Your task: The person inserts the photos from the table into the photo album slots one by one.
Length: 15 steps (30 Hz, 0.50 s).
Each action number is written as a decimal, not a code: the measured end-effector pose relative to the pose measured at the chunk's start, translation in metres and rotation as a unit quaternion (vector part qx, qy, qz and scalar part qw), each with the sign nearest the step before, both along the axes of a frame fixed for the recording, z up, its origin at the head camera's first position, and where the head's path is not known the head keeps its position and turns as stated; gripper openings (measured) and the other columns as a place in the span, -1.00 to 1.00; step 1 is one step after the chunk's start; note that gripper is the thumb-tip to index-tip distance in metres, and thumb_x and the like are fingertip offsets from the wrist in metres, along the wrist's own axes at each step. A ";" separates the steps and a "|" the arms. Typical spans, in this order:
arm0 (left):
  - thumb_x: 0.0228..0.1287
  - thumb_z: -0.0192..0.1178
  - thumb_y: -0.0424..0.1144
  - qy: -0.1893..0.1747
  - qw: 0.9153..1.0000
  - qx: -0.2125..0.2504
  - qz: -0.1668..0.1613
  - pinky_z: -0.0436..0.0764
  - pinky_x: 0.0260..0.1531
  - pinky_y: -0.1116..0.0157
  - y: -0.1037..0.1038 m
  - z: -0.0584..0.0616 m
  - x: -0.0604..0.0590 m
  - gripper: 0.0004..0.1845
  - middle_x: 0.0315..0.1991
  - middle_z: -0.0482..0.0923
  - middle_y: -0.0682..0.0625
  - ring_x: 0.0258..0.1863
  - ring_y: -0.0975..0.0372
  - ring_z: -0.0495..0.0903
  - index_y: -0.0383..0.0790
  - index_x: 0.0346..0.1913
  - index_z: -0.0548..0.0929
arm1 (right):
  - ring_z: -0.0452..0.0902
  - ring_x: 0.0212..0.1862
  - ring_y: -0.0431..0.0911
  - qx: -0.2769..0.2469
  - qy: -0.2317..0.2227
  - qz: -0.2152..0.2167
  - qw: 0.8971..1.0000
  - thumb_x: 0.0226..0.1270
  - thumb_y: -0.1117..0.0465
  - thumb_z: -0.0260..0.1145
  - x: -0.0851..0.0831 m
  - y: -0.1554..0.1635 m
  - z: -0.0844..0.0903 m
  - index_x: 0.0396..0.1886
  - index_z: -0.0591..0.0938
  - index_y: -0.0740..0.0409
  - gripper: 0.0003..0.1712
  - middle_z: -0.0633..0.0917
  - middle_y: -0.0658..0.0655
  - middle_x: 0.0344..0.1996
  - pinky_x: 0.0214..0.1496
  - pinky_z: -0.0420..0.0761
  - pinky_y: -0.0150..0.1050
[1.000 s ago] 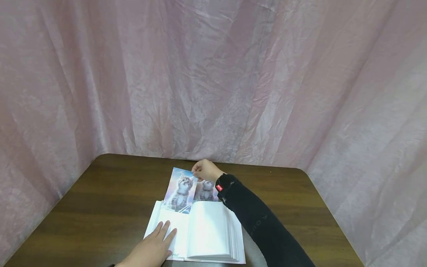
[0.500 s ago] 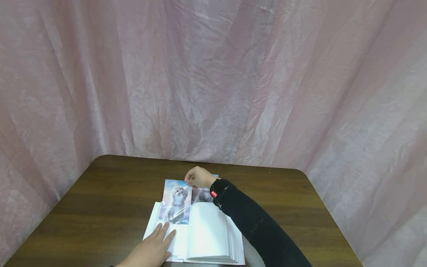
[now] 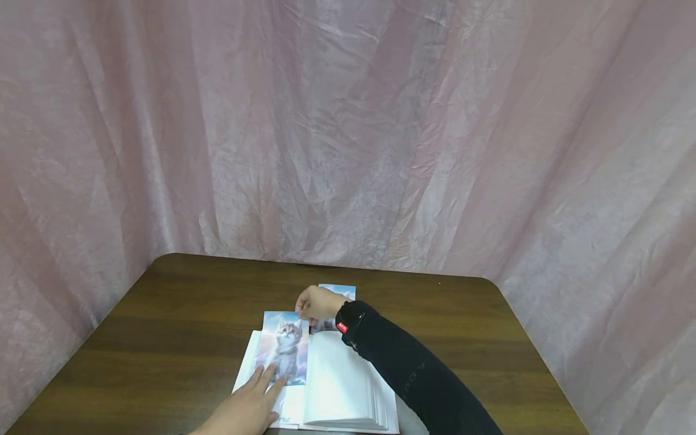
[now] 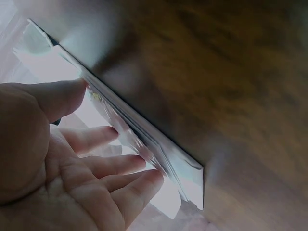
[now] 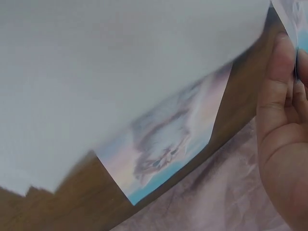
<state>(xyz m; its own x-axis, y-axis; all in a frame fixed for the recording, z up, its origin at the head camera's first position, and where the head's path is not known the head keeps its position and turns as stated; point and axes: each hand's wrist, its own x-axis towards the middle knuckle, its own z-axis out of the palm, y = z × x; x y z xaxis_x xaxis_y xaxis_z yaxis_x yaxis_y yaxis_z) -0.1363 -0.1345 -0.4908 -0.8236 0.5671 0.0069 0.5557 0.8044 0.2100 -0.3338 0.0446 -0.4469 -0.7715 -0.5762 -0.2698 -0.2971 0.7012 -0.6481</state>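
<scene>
A white photo album [image 3: 338, 383] lies spread at the table's near side. Over its left page is a kitten photo [image 3: 284, 347], its top part sticking out past the album's far edge. My right hand [image 3: 321, 303] pinches that photo at its upper right corner; the right wrist view also shows the fingers [image 5: 276, 82] on the edge. My left hand [image 3: 247, 402] rests on the left page with its fingers spread, tips at the photo's lower part. A second kitten photo [image 3: 341, 291] lies on the table behind the album, partly hidden by my right hand and the raised pages.
The brown wooden table [image 3: 136, 344] extends around the album. A pink curtain [image 3: 348, 133] hangs behind its far edge. My right forearm in a black sleeve [image 3: 418, 374] crosses over the album's right side.
My right hand has come nearer and slightly left, bringing the pinched photo further down over the left page. More of the second photo's top shows. The left hand has stayed put.
</scene>
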 end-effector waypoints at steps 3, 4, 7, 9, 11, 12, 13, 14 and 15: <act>0.25 0.35 -0.10 -0.003 1.000 0.004 0.002 0.49 0.11 -0.20 -0.001 0.000 0.000 -0.33 0.28 0.38 -0.52 0.23 -0.41 0.39 -0.49 0.27 0.48 | 0.73 -0.40 0.03 0.000 -0.013 -0.001 1.000 0.36 0.35 0.35 0.003 -0.001 0.000 -0.26 0.71 0.16 -0.95 0.72 0.06 -0.49 -0.26 0.73 -0.17; 0.25 0.35 -0.10 -0.004 1.000 0.005 0.003 0.49 0.11 -0.20 -0.001 0.000 0.001 -0.34 0.27 0.38 -0.52 0.23 -0.42 0.39 -0.49 0.27 0.48 | 0.73 -0.38 0.05 0.001 -0.014 0.001 1.000 0.36 0.36 0.35 0.004 -0.001 0.000 -0.26 0.71 0.17 -0.95 0.72 0.07 -0.49 -0.25 0.73 -0.16; 0.26 0.34 -0.10 -0.010 1.000 0.008 0.007 0.48 0.12 -0.21 -0.001 0.001 0.001 -0.34 0.28 0.38 -0.52 0.24 -0.42 0.38 -0.49 0.27 0.48 | 0.71 -0.36 0.00 0.024 0.009 0.014 1.000 0.36 0.37 0.34 0.006 -0.002 0.001 -0.24 0.72 0.17 -0.93 0.73 0.05 -0.44 -0.27 0.70 -0.25; 0.26 0.33 -0.10 -0.013 1.000 0.010 0.009 0.47 0.13 -0.21 -0.001 0.001 0.001 -0.35 0.28 0.38 -0.52 0.24 -0.42 0.38 -0.49 0.27 0.48 | 0.68 -0.34 -0.09 0.047 0.038 0.025 0.998 0.37 0.38 0.32 0.008 -0.004 0.002 -0.19 0.73 0.16 -0.89 0.73 0.03 -0.36 -0.26 0.65 -0.33; 0.26 0.33 -0.10 -0.012 1.000 0.013 0.008 0.48 0.12 -0.21 0.000 0.002 0.001 -0.36 0.27 0.38 -0.52 0.23 -0.41 0.38 -0.49 0.27 0.49 | 0.64 -0.29 -0.17 0.073 0.074 0.036 0.994 0.38 0.37 0.31 0.010 -0.007 0.004 -0.14 0.74 0.13 -0.85 0.74 0.00 -0.28 -0.24 0.59 -0.39; 0.26 0.33 -0.11 -0.010 1.000 0.013 0.006 0.48 0.12 -0.21 0.000 0.002 0.001 -0.36 0.27 0.38 -0.52 0.23 -0.41 0.39 -0.49 0.26 0.50 | 0.63 -0.25 -0.19 0.083 0.089 0.042 0.992 0.39 0.38 0.29 0.012 -0.008 0.004 -0.13 0.74 0.12 -0.83 0.74 -0.01 -0.24 -0.20 0.58 -0.40; 0.26 0.33 -0.11 -0.009 1.000 0.013 0.005 0.49 0.12 -0.20 0.000 0.002 0.001 -0.37 0.27 0.39 -0.52 0.23 -0.41 0.40 -0.49 0.26 0.50 | 0.63 -0.21 -0.21 0.091 0.104 0.046 0.989 0.40 0.38 0.27 0.013 -0.011 0.004 -0.11 0.75 0.12 -0.81 0.74 -0.01 -0.20 -0.17 0.58 -0.41; 0.26 0.33 -0.11 -0.009 1.000 0.014 0.005 0.49 0.11 -0.20 -0.001 0.002 0.001 -0.37 0.27 0.39 -0.52 0.23 -0.41 0.40 -0.48 0.26 0.50 | 0.63 -0.17 -0.21 0.099 0.114 0.050 0.987 0.42 0.38 0.26 0.014 -0.013 0.004 -0.10 0.75 0.10 -0.79 0.74 -0.01 -0.16 -0.15 0.58 -0.41; 0.26 0.33 -0.11 -0.009 1.000 0.015 0.004 0.50 0.10 -0.20 -0.001 0.003 0.001 -0.37 0.26 0.39 -0.52 0.22 -0.41 0.40 -0.48 0.26 0.50 | 0.63 -0.13 -0.21 0.106 0.125 0.054 0.985 0.43 0.37 0.24 0.016 -0.015 0.003 -0.09 0.75 0.09 -0.79 0.75 -0.02 -0.14 -0.12 0.58 -0.42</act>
<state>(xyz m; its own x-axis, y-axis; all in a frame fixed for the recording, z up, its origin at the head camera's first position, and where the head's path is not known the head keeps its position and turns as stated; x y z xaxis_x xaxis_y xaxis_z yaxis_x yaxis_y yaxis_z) -0.1355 -0.1354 -0.4881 -0.8280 0.5607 0.0086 0.5455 0.8017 0.2444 -0.3180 0.0296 -0.4438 -0.7664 -0.6096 -0.2024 -0.5087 0.7684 -0.3883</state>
